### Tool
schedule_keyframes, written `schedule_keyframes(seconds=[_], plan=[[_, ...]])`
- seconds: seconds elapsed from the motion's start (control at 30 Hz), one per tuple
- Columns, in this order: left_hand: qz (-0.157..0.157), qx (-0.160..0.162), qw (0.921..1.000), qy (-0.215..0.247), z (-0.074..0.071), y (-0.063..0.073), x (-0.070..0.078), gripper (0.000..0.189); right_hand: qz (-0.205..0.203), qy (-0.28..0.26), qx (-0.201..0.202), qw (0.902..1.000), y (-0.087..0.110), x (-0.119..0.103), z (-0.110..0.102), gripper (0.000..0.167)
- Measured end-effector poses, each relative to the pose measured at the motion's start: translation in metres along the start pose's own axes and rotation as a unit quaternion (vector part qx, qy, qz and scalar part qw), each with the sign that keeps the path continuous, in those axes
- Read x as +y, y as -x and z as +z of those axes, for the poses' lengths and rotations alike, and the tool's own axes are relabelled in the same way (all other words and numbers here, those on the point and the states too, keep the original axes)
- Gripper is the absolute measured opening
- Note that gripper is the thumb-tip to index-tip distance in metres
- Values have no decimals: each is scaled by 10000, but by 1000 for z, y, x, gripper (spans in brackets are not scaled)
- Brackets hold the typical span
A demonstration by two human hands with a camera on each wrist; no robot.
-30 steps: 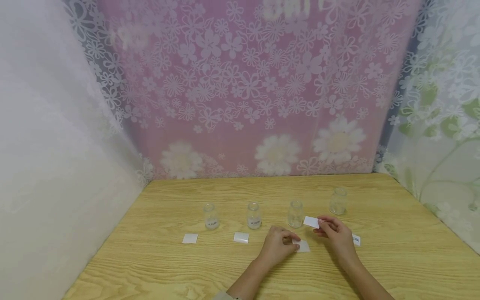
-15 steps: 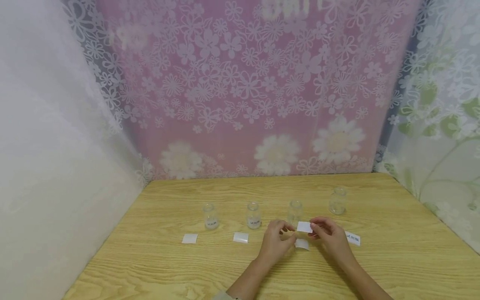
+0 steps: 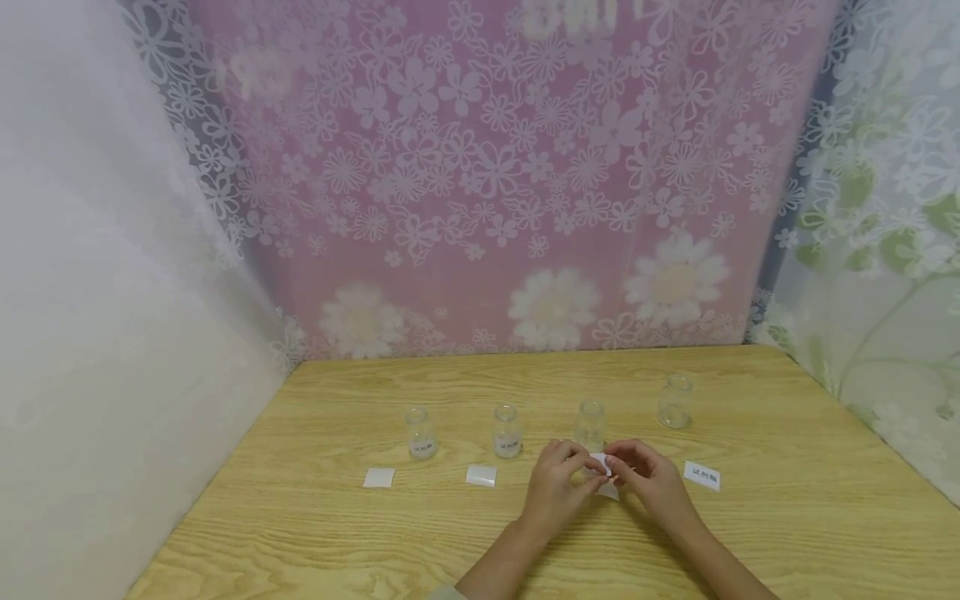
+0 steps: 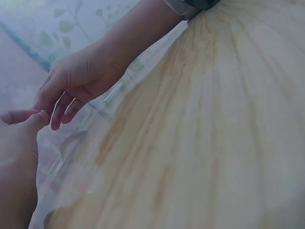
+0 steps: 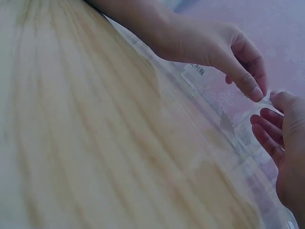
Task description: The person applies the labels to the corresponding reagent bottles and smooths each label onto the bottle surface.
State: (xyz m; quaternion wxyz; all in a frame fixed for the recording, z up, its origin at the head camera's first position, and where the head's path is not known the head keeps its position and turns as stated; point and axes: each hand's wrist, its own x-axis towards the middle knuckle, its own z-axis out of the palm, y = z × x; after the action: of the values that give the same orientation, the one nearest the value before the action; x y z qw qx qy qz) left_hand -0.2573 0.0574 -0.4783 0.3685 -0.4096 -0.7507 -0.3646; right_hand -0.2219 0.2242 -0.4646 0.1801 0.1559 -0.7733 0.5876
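Label [image 3: 602, 460]: light, easily creased, we judge; edge hold best, where fingers [image 3: 592, 484] of our left hand [image 3: 553, 485] and right hand [image 3: 656, 485] pinch it.

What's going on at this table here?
A person's left hand and right hand pinch a small white label together, with another white piece partly showing below it. Four clear glass bottles stand beyond on the table; the left two bear printed labels. A loose printed label lies to the right, two blank white squares to the left.
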Motion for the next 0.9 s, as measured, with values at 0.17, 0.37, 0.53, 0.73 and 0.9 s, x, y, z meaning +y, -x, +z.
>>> schedule_keyframes(seconds=[0.17, 0.37, 0.53, 0.73, 0.9], plan=[[45, 114, 9999, 18, -1, -2, 1, 14, -8, -151, 33, 9999, -1, -2, 0, 16], [-126, 249, 9991, 327, -1, -2, 1, 10, 2, -272, 39, 9996, -2, -2, -1, 16], [-584, 295, 9949, 763, -1, -2, 1, 9, -47, -280, -63, 9996, -2, -1, -2, 18], [-1675, 535, 9738, 1443, 1, -1, 3, 6, -181, -274, -111, 9994, -2, 1, -2, 25], [-2755, 851, 9310, 2240, -1, -5, 9, 6, 658, -207, -289, 9972, -1, 0, -1, 25]])
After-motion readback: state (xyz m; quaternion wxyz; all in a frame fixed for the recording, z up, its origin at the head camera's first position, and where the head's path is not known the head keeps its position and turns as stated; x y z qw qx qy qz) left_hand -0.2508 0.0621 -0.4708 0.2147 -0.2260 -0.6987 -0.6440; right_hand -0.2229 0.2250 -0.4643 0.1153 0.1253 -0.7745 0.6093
